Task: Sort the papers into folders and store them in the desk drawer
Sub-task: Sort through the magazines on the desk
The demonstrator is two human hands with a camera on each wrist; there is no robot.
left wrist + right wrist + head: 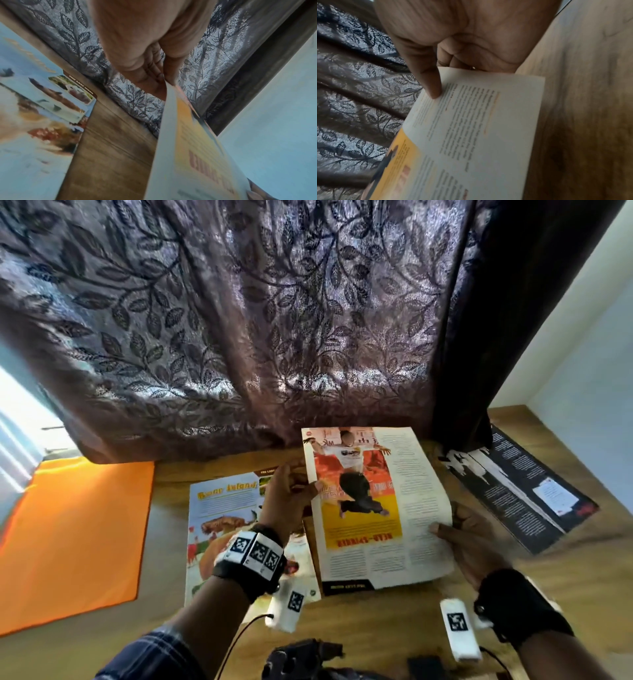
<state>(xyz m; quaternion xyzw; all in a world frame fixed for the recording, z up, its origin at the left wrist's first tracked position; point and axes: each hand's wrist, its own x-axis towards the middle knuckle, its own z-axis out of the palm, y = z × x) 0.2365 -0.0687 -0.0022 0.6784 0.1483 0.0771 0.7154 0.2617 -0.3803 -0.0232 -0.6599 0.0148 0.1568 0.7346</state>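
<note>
Both hands on "HEAD-SPINNER" page (373,508)

— What is the sheet in the middle?

— A magazine page (373,508) with a leaping figure on red and yellow beside columns of small print. It is held off the wooden desk (394,621), its right edge curling.

— And the other papers?

— A colourful illustrated page (222,515) lies flat just to its left, and a dark page (520,491) with white text lies well to the right.

— Any folder?

— An orange folder (78,535) lies flat at the desk's left end.
</note>
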